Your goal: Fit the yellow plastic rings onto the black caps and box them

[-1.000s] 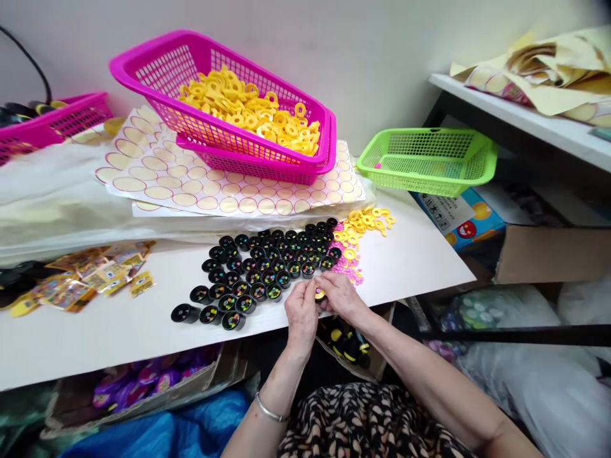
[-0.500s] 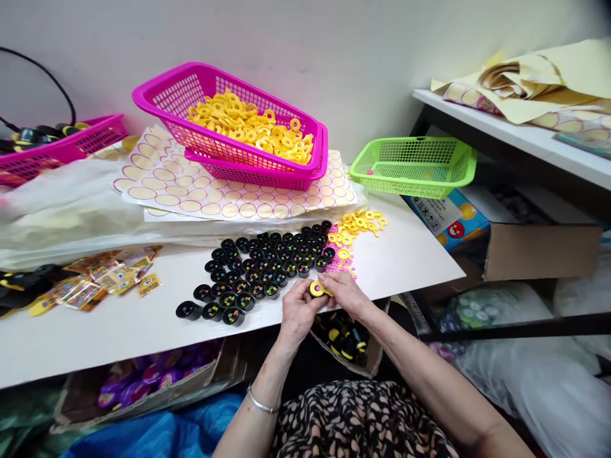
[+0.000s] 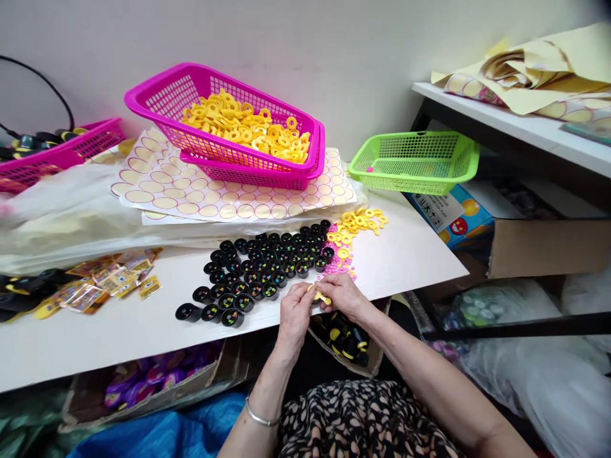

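My left hand and my right hand meet at the table's front edge, both pinched on one small yellow ring. Just beyond them stand several black caps with coloured beads inside, packed in rows on the white table. To the right of the caps lie loose yellow rings and small pink discs. A pink basket full of yellow rings sits tilted on sticker sheets at the back.
A green basket stands at the table's right end. Foil packets lie at the left, another pink basket behind them. A box of black and yellow parts sits below the table edge. Cardboard boxes and a shelf with paper are at the right.
Both hands stay together at the table edge. The yellow ring showed flat between the fingers half a second ago and is now turned edge-on. The view has shifted slightly.
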The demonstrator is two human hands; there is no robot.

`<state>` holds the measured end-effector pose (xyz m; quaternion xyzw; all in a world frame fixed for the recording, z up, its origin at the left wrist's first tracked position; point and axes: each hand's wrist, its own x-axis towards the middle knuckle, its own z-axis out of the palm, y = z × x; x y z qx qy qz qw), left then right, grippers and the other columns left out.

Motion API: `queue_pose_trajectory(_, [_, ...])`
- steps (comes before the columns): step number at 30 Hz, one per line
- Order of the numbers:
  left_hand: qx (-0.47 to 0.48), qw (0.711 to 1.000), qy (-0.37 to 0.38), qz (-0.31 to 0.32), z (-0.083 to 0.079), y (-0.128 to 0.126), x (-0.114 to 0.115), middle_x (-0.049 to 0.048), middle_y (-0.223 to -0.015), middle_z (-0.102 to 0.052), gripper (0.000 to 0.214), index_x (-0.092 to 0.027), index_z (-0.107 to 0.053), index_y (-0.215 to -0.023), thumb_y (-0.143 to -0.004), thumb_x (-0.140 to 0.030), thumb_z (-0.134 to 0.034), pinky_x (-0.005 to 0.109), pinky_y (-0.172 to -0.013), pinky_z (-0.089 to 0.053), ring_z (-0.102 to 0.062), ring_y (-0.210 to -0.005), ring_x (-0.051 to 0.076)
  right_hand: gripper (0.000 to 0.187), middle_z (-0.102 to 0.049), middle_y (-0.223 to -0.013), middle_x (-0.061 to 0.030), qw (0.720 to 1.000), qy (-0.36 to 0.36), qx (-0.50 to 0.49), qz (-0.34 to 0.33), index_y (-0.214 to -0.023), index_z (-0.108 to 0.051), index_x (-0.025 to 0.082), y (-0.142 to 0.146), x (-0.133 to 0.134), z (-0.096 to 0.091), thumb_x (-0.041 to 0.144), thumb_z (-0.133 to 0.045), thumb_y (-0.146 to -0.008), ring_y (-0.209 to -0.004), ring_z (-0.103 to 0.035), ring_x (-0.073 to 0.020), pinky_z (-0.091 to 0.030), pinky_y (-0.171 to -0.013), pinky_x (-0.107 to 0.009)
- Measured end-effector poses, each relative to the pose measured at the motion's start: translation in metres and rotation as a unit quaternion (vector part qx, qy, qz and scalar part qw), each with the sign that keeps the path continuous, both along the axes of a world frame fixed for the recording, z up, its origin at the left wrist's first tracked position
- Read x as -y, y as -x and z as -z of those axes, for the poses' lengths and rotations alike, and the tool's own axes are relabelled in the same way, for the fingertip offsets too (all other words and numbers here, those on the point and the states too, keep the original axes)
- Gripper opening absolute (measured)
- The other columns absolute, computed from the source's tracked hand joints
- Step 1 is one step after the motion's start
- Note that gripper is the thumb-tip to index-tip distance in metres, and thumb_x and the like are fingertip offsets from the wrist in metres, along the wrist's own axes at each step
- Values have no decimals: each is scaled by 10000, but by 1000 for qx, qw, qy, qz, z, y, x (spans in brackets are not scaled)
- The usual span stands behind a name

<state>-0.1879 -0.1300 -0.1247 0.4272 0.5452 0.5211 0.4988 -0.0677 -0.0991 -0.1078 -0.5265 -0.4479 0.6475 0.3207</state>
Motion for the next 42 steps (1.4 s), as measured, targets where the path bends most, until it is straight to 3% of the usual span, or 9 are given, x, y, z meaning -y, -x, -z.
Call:
queue_pose_trajectory(7, [12, 997, 49, -51, 6, -7, -2, -24, -579, -503, 291, -137, -657, -839, -767, -400, -555, 194, -434, -330, -400, -449, 65, 310, -475, -483, 39, 999, -45, 17, 6, -669, -553, 153, 8, 3, 9, 453, -551, -746, -403, -452, -86, -416, -370, -211])
queue_pose_trajectory(14, [8, 998, 44, -45, 10, -5, -3, -18, -548, -490, 281, -148, -668, -796, -751, -409, -575, 191, -410, -321, -415, -451, 76, 227, -450, -442, 61, 999, 13, -24, 25, -671, -532, 163, 11, 0, 4, 384, -577, -701, -366, -411, -76, -382, -355, -205])
queue_pose_trajectory(18, [84, 995, 56, 24, 4, 6, 1, -12, -595, -515, 343, -132, -655, -934, -737, -404, -588, 198, -434, -362, -429, -474, 78, 256, -464, -433, 61, 999, 9, -34, 33, -667, -546, 154, 11, -1, 5, 403, -604, -680, -362, -407, -72, -356, -356, -197])
queue_pose_trajectory(21, [114, 987, 48, 104, 0, 13, 3, 16, -754, -587, 390, -150, -642, -1019, -648, -267, -660, 207, -500, -410, -484, -561, 88, 269, -470, -444, 62, 998, -16, -45, 46, -674, -565, 149, 11, 1, 10, 411, -622, -665, -361, -404, -71, -341, -353, -196])
queue_pose_trajectory(28, [10, 996, -45, 76, -7, 9, 9, 21, -814, -590, 320, -155, -677, -854, -543, -178, -743, 233, -611, -440, -527, -656, 113, 343, -524, -500, 27, 993, -32, -113, 31, -683, -616, 130, -8, 15, -1, 472, -631, -684, -420, -440, -71, -357, -421, -201])
queue_pose_trajectory(31, [1, 995, -78, 69, -14, 7, 18, 29, -835, -596, 303, -165, -672, -852, -562, -207, -751, 258, -660, -444, -542, -717, 142, 327, -617, -683, 1, 986, -61, -152, -16, -858, -650, 158, -27, 29, -4, 354, -732, -610, -597, -553, -107, -444, -578, -232])
queue_pose_trajectory(33, [-48, 990, -109, 74, -19, 7, 24, 37, -849, -608, 283, -179, -676, -849, -577, -207, -746, 284, -708, -442, -541, -788, 173, 522, -641, -853, -18, 979, -58, -183, -70, -998, -627, 194, -36, 39, -4, 230, -798, -506, -765, -587, -142, -463, -700, -267])
queue_pose_trajectory(37, [-171, 960, -204, 87, -27, 7, 31, 46, -860, -633, 256, -208, -667, -906, -652, -200, -701, 329, -764, -422, -513, -855, 203, 758, -629, -945, -40, 967, -26, -225, -115, -1158, -543, 232, -44, 50, -5, 170, -816, -454, -858, -576, -174, -476, -713, -288])
queue_pose_trajectory(42, [-292, 885, -336, 137, -26, 1, 32, 53, -898, -664, 206, -203, -633, -947, -746, -171, -598, 337, -758, -404, -543, -807, 180, 731, -612, -895, -14, 972, -18, -197, -124, -1125, -542, 215, -49, 51, -14, 151, -816, -451, -783, -568, -145, -473, -685, -264])
